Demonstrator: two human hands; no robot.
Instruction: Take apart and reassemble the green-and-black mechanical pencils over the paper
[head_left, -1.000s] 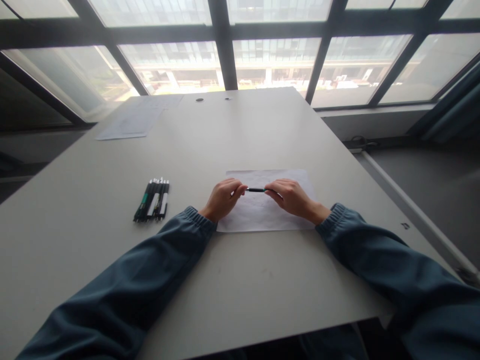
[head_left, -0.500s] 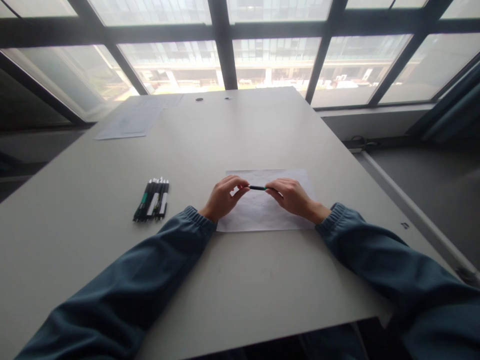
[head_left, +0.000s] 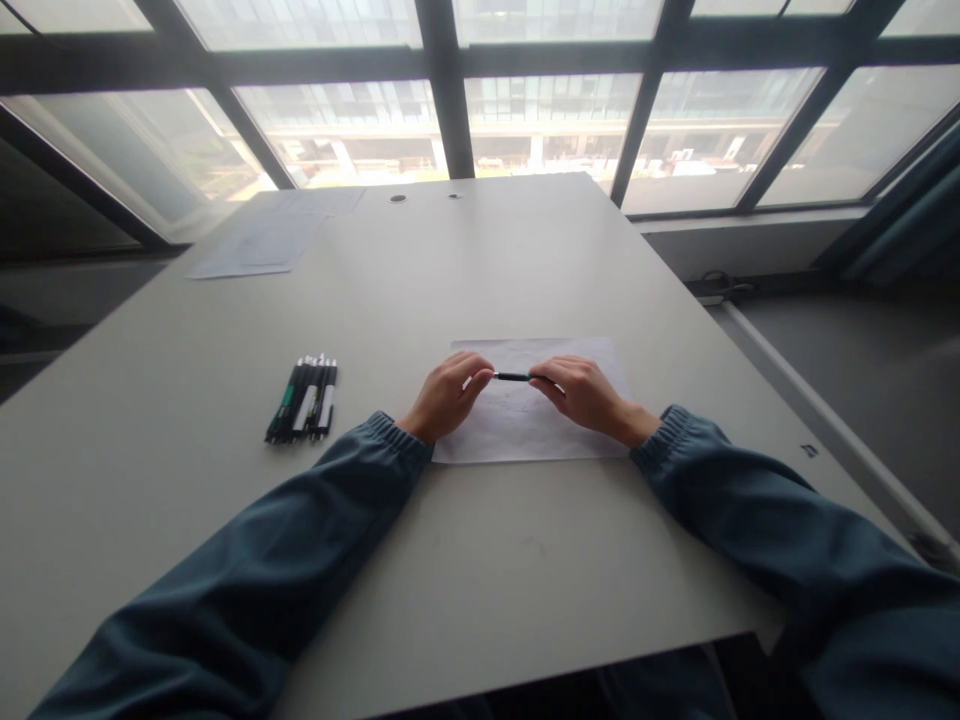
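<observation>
A dark pen (head_left: 513,377) lies level between my two hands, above a white sheet of paper (head_left: 525,440). My left hand (head_left: 450,392) pinches its left tip between thumb and fingertips. At the other end my right hand (head_left: 581,393) grips the barrel, where a bit of green shows; the rest of that end is hidden by the fingers. To the left of my left hand, a bundle of several pens (head_left: 302,400) lies on the table, black with white and green parts.
The large white table (head_left: 480,560) reaches to the windows. Other sheets of paper (head_left: 259,240) lie at its far left. Two round holes, one of them a dark grommet (head_left: 397,199), are near the far edge. A small dark mark (head_left: 809,451) is by the right edge.
My left fingers have shifted slightly left and closed together at the pen's tip, so more of that tip shows. My right hand has barely moved.
</observation>
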